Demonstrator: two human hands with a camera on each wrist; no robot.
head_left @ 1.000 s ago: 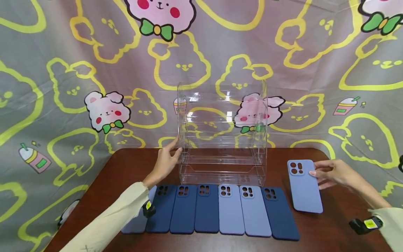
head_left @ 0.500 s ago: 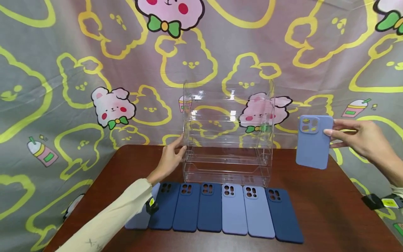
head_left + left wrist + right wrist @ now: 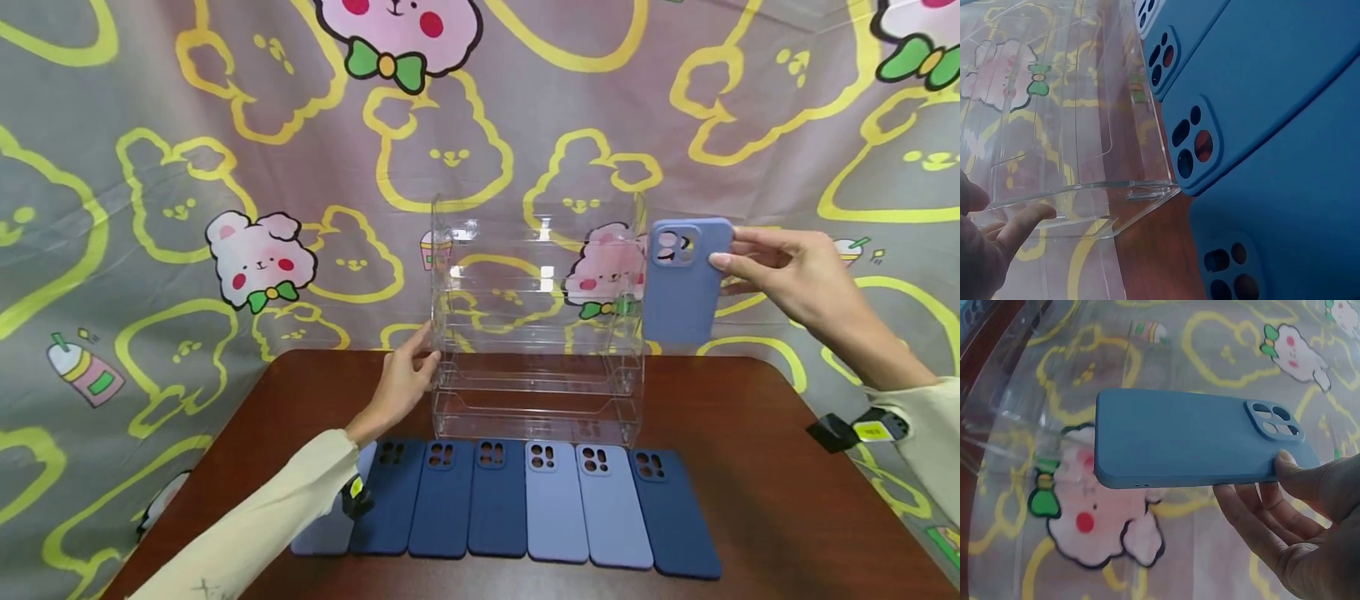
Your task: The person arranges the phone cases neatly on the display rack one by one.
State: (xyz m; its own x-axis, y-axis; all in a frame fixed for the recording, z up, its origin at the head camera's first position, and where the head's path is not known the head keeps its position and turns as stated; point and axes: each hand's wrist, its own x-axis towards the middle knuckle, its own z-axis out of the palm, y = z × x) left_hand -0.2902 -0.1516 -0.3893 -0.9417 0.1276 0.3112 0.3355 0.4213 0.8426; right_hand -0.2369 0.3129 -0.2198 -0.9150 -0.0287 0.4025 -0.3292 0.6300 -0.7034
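A clear plastic display rack (image 3: 536,383) with several tiers stands upright on the table. My left hand (image 3: 397,383) touches its left side wall with thumb and fingers; in the left wrist view the fingers (image 3: 1025,222) lie along the clear edge, partly hidden. My right hand (image 3: 795,271) pinches a light blue phone case (image 3: 686,296) by its upper right edge. The case is upright in the air, just right of the rack. In the right wrist view the thumb (image 3: 1288,469) lies on its back near the camera cutouts, with the other fingers underneath.
In front of the rack lies a side-by-side row of phone cases, dark blue (image 3: 442,508) and light blue (image 3: 615,508), cutouts toward the rack. The brown table (image 3: 757,492) ends at a patterned cloth backdrop (image 3: 345,167) close behind the rack.
My right hand has lifted the light blue phone case from low above the table's right side, then moved it left toward the rack's upper right. My left hand stays against the rack.
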